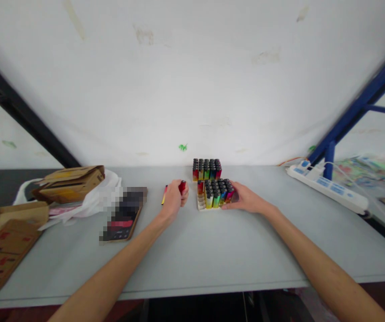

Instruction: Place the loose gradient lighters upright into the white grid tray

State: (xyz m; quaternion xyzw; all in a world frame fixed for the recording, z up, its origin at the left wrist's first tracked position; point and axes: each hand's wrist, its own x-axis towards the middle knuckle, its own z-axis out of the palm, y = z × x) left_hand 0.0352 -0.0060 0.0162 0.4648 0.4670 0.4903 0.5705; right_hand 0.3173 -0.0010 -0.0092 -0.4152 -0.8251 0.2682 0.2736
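Note:
My left hand is closed around a red lighter, whose dark top end sticks out past the fingers. Just left of that hand shows a yellow-and-red lighter; whether the hand touches it I cannot tell. A white tray holds several upright lighters in bright colours with black tops, and some slots along its left side are bare. My right hand grips the tray's right side, with thumb in front and fingers behind. Close behind stands a second group of upright lighters.
A phone lies left of my left hand. Farther left are cardboard boxes and a white plastic bag. A power strip with plugs lies at the right. The white wall rises behind the table.

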